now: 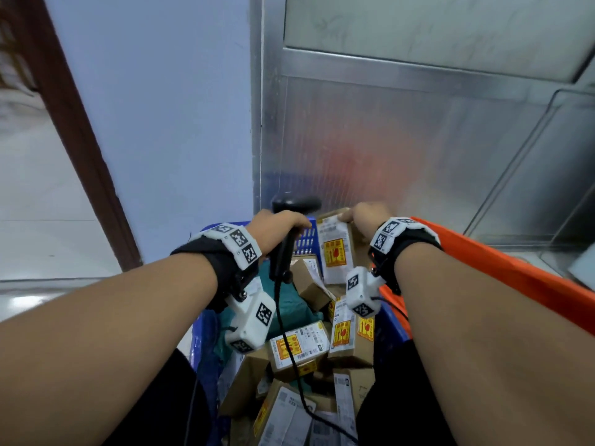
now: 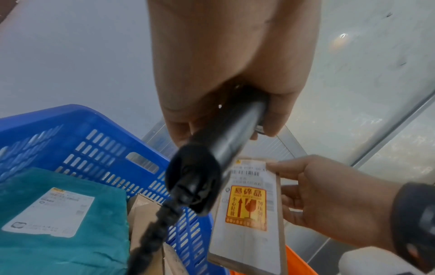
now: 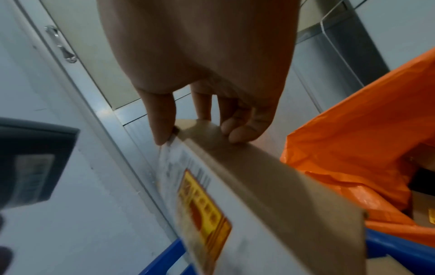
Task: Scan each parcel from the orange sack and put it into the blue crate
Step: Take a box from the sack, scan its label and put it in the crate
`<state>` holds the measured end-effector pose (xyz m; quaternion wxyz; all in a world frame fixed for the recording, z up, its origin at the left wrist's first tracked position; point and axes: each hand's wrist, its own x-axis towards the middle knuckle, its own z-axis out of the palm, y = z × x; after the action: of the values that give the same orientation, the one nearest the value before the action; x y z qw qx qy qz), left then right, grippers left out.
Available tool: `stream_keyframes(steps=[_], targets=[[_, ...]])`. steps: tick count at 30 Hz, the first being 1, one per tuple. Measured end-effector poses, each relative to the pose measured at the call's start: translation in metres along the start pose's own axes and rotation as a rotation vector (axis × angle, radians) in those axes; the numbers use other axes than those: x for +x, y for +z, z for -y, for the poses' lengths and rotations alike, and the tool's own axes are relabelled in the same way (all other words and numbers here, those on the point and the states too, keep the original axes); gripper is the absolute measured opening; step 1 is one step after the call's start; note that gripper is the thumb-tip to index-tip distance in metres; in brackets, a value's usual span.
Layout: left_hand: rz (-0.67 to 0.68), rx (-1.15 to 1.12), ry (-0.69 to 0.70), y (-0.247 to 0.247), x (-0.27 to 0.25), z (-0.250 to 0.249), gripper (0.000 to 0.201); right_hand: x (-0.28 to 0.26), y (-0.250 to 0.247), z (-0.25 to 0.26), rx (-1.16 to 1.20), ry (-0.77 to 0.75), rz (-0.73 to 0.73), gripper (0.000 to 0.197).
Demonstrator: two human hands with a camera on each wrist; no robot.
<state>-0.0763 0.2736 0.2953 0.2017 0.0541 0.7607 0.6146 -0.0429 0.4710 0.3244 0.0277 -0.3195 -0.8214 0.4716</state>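
My right hand [image 1: 363, 215] grips the top end of a flat cardboard parcel [image 1: 336, 249] with a white label and a yellow fragile sticker, held upright above the far end of the blue crate [image 1: 306, 241]. In the right wrist view the thumb and fingers [image 3: 162, 119] pinch the parcel [image 3: 259, 195] at its upper edge. My left hand [image 1: 280, 225] is wrapped round the handle of a black barcode scanner [image 1: 294, 204], whose head points right toward the parcel's label [image 2: 247, 202]. The scanner [image 2: 212, 163] trails a cable down into the crate. The orange sack [image 1: 502, 272] lies to the right.
The blue crate [image 2: 77, 141] holds several cardboard parcels [image 1: 299, 346] and a teal soft parcel [image 2: 61, 223]. A metal door panel [image 1: 402, 140] stands right behind the crate, a pale wall [image 1: 154, 123] to its left. More parcels show inside the sack's mouth [image 3: 421, 186].
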Motion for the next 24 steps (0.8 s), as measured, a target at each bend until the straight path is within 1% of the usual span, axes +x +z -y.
stream_keyframes(steps=[2, 3, 4, 7, 9, 11, 12, 13, 16, 17, 18, 21, 22, 24], targets=[[-0.042, 0.011, -0.004, -0.001, 0.001, 0.002, 0.040, -0.004, 0.006, 0.006, -0.012, -0.010, 0.067, 0.014], [-0.059, 0.005, -0.006, -0.001, 0.001, 0.002, 0.037, -0.006, 0.008, 0.008, -0.022, -0.025, 0.088, 0.014], [-0.077, 0.000, -0.004, -0.001, 0.001, 0.002, 0.035, -0.012, 0.010, 0.010, -0.055, -0.026, 0.120, 0.018], [-0.129, 0.006, 0.006, 0.001, 0.002, 0.004, 0.033, -0.015, 0.013, 0.011, -0.171, -0.034, 0.187, 0.039], [-0.155, 0.014, -0.005, 0.003, 0.003, 0.006, 0.035, -0.016, 0.016, 0.010, -0.171, -0.020, 0.210, 0.041], [-0.165, 0.007, -0.018, 0.004, 0.004, 0.006, 0.040, -0.013, 0.017, 0.008, -0.123, -0.034, 0.162, 0.040], [-0.162, 0.003, -0.026, 0.005, 0.006, 0.007, 0.041, -0.012, 0.018, 0.009, -0.094, -0.067, 0.116, 0.042], [-0.157, 0.001, -0.031, 0.005, 0.008, 0.008, 0.043, -0.009, 0.019, 0.011, -0.080, -0.092, 0.065, 0.048], [-0.144, -0.001, -0.032, 0.008, 0.012, 0.009, 0.045, 0.018, 0.021, 0.007, -0.117, -0.078, -0.044, 0.089], [-0.143, 0.003, -0.026, 0.010, 0.014, 0.010, 0.046, 0.014, 0.021, 0.008, -0.156, -0.069, -0.056, 0.093], [-0.136, 0.008, -0.024, 0.011, 0.016, 0.010, 0.046, 0.004, 0.018, 0.010, -0.193, -0.076, -0.050, 0.088], [-0.119, 0.035, -0.015, 0.016, 0.017, 0.010, 0.042, -0.008, 0.012, 0.007, -0.294, -0.117, 0.013, 0.049], [-0.117, 0.041, -0.016, 0.018, 0.017, 0.010, 0.041, -0.007, 0.011, 0.005, -0.304, -0.120, 0.028, 0.040], [-0.121, 0.045, -0.007, 0.022, 0.017, 0.008, 0.044, -0.004, 0.008, 0.002, -0.281, -0.126, 0.043, 0.033]])
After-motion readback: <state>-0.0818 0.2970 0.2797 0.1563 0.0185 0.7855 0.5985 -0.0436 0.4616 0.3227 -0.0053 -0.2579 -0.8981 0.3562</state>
